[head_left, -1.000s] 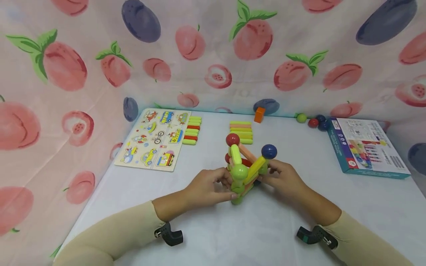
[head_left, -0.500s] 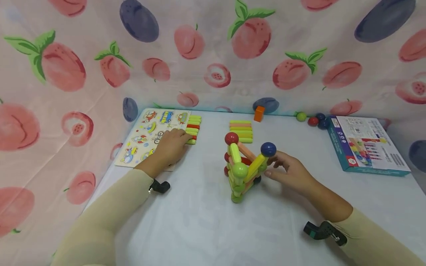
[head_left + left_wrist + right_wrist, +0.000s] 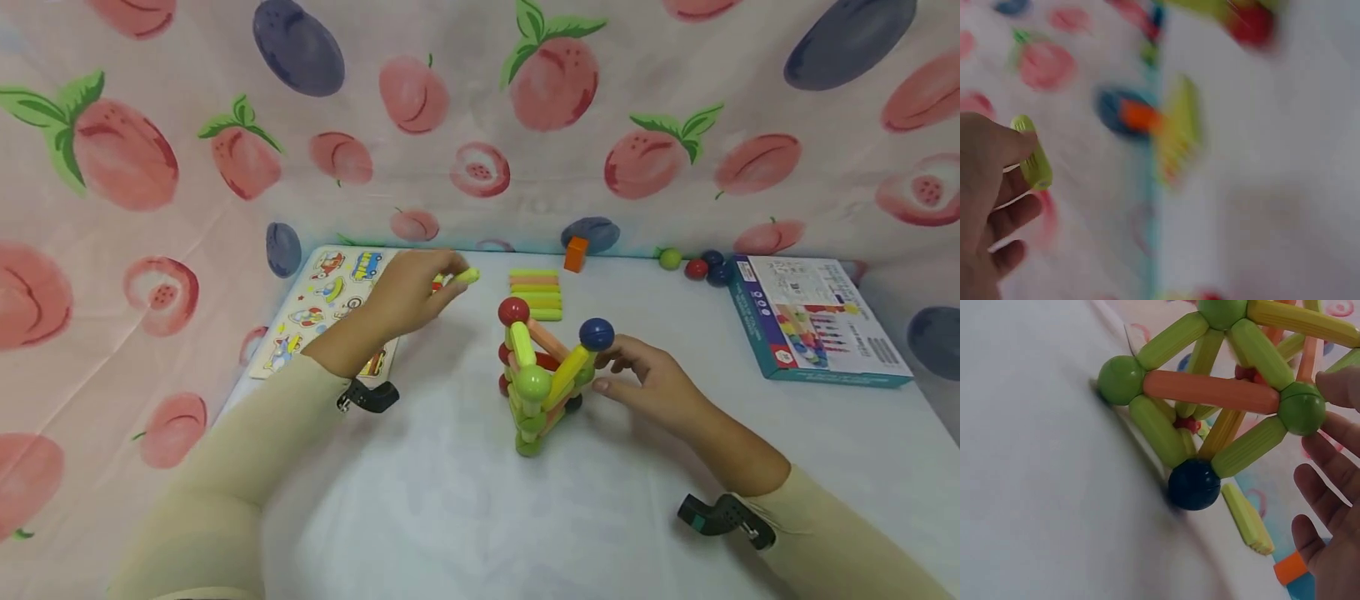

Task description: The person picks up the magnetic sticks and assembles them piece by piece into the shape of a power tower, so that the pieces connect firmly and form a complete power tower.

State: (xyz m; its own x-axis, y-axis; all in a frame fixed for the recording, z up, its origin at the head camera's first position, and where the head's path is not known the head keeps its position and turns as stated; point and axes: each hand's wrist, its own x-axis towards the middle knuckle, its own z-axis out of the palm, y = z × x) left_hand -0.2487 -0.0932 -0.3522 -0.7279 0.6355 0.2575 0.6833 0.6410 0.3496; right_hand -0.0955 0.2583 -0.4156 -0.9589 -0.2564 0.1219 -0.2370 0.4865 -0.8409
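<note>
My left hand [image 3: 408,292] pinches a short yellow-green stick [image 3: 469,275] between thumb and fingers, raised above the back left of the table. In the left wrist view the ridged stick [image 3: 1035,159] points away from the fingertips. A building-toy frame of coloured sticks and balls [image 3: 567,375] stands upright mid-table, with red, blue and green balls on top. My right hand [image 3: 652,383] is at its right side. The right wrist view has its thumb and index finger on either side of a green ball [image 3: 1302,409] of the frame; the other fingers are spread apart.
A picture puzzle board [image 3: 281,333] lies back left, with more sticks partly hidden behind my left hand. A row of sticks [image 3: 536,295] lies behind the frame, near an orange block [image 3: 576,254]. Loose balls [image 3: 696,268] sit beside a toy box [image 3: 821,321] at right.
My left hand let go of the frame, reached to the sticks by the puzzle board and lifted one, moving slightly right. My right hand stays at the frame.
</note>
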